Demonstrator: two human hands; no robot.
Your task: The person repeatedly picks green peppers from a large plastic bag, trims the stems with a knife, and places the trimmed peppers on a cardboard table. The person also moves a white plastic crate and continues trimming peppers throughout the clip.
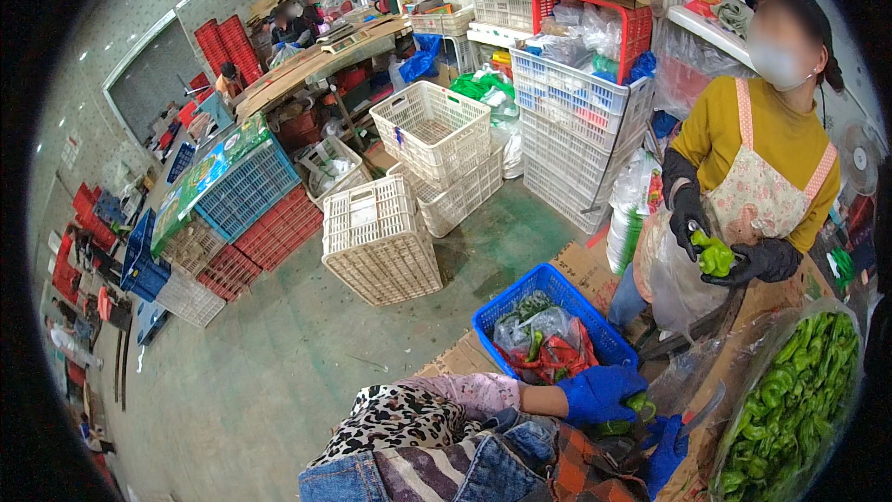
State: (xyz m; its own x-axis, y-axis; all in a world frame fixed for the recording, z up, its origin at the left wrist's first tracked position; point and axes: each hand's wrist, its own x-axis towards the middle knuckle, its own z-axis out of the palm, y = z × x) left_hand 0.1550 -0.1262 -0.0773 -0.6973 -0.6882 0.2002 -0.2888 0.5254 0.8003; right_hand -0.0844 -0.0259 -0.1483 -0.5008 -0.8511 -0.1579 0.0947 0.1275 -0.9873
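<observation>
My left hand [601, 394], in a blue glove, is closed around a green pepper [640, 404] that shows past the fingers. Below that hand lies a darker green pepper [614, 428], partly covered. A knife with a curved blade [708, 404] stands up from my right hand [665, 450], also blue-gloved and gripping its handle. Just beyond my left forearm sits a blue plastic basket [488, 317] holding plastic bags, red netting and some green peppers. To the right of both hands, a large clear plastic bag [854, 335] is full of green peppers [794, 397].
Opposite me, a co-worker in black gloves [756, 261] holds light green peppers [714, 256]. Cardboard [582, 272] lies under the blue basket. White crates [380, 240] stand on the green floor, with a tall crate stack [582, 146] behind. Blue and red crates [279, 230] are stacked leftward.
</observation>
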